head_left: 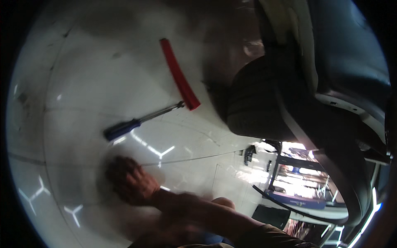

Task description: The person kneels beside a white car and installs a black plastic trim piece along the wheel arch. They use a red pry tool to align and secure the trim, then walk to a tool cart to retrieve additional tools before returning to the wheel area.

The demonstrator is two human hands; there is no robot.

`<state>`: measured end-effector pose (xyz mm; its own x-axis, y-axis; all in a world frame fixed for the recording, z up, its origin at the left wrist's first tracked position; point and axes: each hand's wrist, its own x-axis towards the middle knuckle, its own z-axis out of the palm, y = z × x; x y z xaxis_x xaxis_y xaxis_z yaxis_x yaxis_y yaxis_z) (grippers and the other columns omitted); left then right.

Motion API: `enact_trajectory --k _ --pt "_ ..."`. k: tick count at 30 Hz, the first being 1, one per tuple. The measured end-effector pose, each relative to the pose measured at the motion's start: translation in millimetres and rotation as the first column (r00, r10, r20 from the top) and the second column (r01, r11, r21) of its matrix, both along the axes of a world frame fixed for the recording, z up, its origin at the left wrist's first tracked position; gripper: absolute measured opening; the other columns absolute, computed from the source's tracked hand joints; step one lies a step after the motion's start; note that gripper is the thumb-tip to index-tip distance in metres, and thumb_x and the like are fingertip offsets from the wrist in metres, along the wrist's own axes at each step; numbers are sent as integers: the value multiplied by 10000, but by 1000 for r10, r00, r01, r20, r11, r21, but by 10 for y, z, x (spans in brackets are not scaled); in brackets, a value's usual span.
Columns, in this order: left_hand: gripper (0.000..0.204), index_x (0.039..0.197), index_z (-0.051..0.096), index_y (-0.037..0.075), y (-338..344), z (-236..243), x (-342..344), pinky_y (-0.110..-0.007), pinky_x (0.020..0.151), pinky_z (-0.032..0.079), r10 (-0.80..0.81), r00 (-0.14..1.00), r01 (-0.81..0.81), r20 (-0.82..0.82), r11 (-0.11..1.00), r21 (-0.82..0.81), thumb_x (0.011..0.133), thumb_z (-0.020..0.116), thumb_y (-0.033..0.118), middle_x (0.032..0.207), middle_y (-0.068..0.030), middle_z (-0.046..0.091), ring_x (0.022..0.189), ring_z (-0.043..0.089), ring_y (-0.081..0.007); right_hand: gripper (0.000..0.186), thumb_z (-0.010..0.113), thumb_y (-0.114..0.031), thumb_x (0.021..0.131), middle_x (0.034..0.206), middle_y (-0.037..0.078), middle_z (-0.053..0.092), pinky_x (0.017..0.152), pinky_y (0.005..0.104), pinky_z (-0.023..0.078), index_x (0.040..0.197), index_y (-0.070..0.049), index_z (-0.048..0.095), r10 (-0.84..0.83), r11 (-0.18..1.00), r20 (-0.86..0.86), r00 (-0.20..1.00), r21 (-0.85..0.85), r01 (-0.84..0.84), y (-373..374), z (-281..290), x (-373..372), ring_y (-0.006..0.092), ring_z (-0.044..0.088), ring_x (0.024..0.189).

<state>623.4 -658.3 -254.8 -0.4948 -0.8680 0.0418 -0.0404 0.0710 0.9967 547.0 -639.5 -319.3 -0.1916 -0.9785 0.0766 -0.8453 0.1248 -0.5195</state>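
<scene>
Dark tyre (258,103) beside a vehicle's panel (351,58), shiny floor (103,82)

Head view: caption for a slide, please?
A blurred bare hand near a blue-handled, long-shafted tool and a red strip on the glossy floor by a car tyre.

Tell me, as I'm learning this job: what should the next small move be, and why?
Perhaps reach the hand forward to the blue tool: it lies on the floor, its handle nearer the hand than its shaft, and the hand looks empty, though blur leaves that unsure.
</scene>
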Motion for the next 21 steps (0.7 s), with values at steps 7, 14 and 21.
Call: enact_trajectory --k 7,14,21 --pt "332 1126 545 -30 180 832 -942 -362 735 485 -92 272 662 -958 740 117 813 577 73 1049 -189 576 901 584 -298 470 551 -207 837 1332 235 396 1046 488 336 1238 28 479 -20 999 83 996 -37 23 115 -147 -48 415 352 1267" --pt "294 1013 597 -34 -391 1044 -761 -339 630 516 26 166 727 -986 672 140 733 673 9 892 -169 614 757 617 -277 389 513 -246 863 1243 199 485 1032 509 345 1176 -17 530 97 995 -83 992 39 -94 70 -67 -76 383 402 1233" --pt "309 1116 523 -51 -476 737 -1293 -404 735 490 24 268 638 -963 745 197 833 564 66 1047 -217 552 909 579 -340 313 565 -121 881 1164 118 562 854 333 484 1183 -40 542 -693 364 -357 626 576 732 -124 1439 -483 241 591 969"
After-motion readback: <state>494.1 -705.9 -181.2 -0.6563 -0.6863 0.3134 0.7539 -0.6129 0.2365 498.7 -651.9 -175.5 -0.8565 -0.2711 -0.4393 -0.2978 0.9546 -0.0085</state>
